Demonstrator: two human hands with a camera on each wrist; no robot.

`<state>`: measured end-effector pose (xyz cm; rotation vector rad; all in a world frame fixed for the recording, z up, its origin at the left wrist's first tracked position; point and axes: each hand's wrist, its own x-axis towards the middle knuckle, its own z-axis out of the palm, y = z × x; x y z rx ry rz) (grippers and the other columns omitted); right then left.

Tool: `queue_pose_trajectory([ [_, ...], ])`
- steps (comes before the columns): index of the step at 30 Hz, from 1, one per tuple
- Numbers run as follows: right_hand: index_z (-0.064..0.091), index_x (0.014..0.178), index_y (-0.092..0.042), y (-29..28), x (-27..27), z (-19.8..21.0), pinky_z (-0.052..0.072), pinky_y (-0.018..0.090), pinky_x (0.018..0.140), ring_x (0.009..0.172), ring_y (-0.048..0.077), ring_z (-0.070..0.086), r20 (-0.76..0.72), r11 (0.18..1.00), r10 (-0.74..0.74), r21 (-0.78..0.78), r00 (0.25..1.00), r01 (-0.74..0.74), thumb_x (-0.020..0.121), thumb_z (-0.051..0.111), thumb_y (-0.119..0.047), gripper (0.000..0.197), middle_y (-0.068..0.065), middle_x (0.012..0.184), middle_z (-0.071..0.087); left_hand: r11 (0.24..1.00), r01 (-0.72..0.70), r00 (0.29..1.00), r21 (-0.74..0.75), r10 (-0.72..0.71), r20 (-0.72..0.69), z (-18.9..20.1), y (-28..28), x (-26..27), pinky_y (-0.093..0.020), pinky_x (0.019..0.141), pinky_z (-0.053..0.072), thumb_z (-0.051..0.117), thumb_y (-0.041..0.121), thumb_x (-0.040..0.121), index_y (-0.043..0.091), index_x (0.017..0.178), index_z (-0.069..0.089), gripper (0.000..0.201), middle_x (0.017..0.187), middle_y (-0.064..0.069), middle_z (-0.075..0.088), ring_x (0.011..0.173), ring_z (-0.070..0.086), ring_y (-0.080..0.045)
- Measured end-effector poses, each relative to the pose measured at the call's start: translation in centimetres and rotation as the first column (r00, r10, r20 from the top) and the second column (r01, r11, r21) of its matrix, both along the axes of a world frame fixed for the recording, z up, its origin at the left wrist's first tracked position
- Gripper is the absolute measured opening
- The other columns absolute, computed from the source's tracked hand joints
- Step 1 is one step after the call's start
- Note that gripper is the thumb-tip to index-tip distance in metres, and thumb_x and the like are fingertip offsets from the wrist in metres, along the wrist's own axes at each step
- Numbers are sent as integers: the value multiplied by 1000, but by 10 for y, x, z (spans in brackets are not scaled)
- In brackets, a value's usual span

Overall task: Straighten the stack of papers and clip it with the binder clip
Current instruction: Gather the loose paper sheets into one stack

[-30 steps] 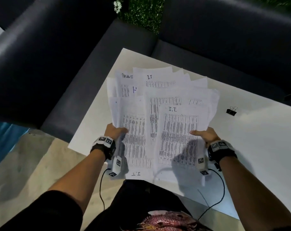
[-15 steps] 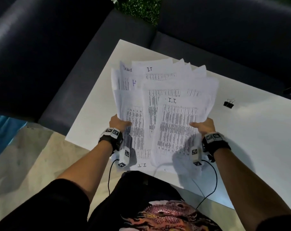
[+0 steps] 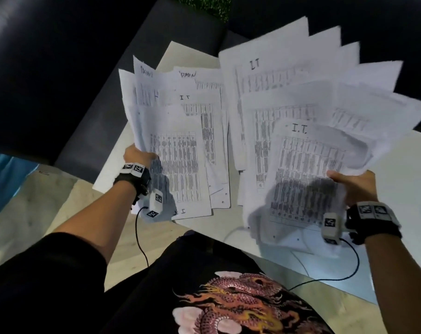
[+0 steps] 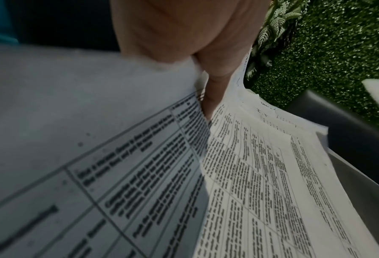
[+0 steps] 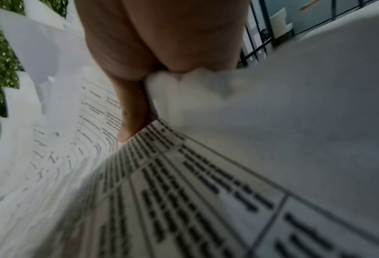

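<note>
The printed sheets are split into two fanned, uneven bunches held above the white table (image 3: 113,172). My left hand (image 3: 138,155) grips the left bunch (image 3: 180,153) at its lower left edge, thumb on top. My right hand (image 3: 349,184) grips the right bunch (image 3: 301,112) at its lower right edge; that bunch is raised and spreads wide. In the left wrist view my thumb (image 4: 215,78) presses on the left bunch (image 4: 250,174). The right wrist view has my thumb (image 5: 131,113) pinching the right bunch (image 5: 206,192). The binder clip is out of sight.
A dark sofa (image 3: 60,92) wraps around the table's left and far sides. A green hedge wall (image 4: 327,43) stands behind it. Black cables (image 3: 142,249) hang from both wrist cameras. The beige floor (image 3: 36,213) lies at the left.
The single fanned heap has come apart into two bunches. My right hand has swung its bunch up and to the right, and the binder clip on the table is now covered from view.
</note>
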<state>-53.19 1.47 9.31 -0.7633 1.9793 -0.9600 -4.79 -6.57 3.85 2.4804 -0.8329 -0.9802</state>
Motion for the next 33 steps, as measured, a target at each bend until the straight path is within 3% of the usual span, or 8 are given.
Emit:
queue_pose_trajectory([
  [4,54,66,-19,1,-11,5,46,21,56,46,-1,54,72,1000,-10,-11,997,11,74,76,-1,29,-19,50,58,1000,-13,999,18,14,-47,1,-1,-6,-36,81,55,81,10,71,-3,104,62,40,104,-20,67,94,66,-32],
  [7,68,98,-2,-5,1,-6,55,33,79,78,20,69,167,999,8,-36,986,-2,70,77,0,29,3,90,73,1000,2,984,-4,-3,-176,-7,4,-19,-39,76,57,82,9,67,-4,95,62,37,95,-15,69,80,67,-31],
  [10,63,113,4,-14,33,-22,55,34,82,86,23,70,256,998,68,-14,964,-67,72,72,7,43,5,96,73,990,139,933,-8,-134,-333,-11,10,-43,-32,69,51,78,14,75,-1,106,61,39,93,-13,64,77,61,-26],
  [16,50,128,8,-40,101,-69,46,43,98,110,29,59,218,890,200,368,955,-270,63,85,-16,78,22,131,56,985,59,714,161,71,-696,-15,-4,-68,-28,63,42,50,87,58,21,111,65,86,71,-1,62,58,48,-15],
  [21,18,145,4,-48,150,-81,29,43,113,141,34,29,114,794,371,477,922,-378,74,79,-35,102,18,153,28,948,286,886,137,-208,-414,-14,0,-89,-27,57,52,80,45,69,-8,128,44,87,93,-13,64,75,63,-22],
  [24,22,143,5,-50,151,-76,33,42,109,137,35,34,103,756,436,497,894,-426,76,76,-38,95,19,149,34,919,367,905,145,-317,-283,-26,6,-87,-43,84,56,86,39,62,-2,126,46,86,116,-17,63,102,63,-33],
  [29,28,141,-2,-49,119,-77,35,45,108,132,38,36,-227,780,464,563,856,-273,64,82,-47,104,21,143,37,966,251,888,55,-208,-410,-27,16,-74,-30,57,51,80,9,72,-5,107,60,43,80,-12,66,72,63,-28],
  [33,19,144,1,-44,126,-85,31,45,113,138,36,29,-147,755,458,585,877,-296,61,85,-45,116,21,149,28,974,221,866,41,-177,-467,-30,24,-68,-36,75,52,77,6,74,0,107,57,39,83,-7,62,88,61,-30],
])
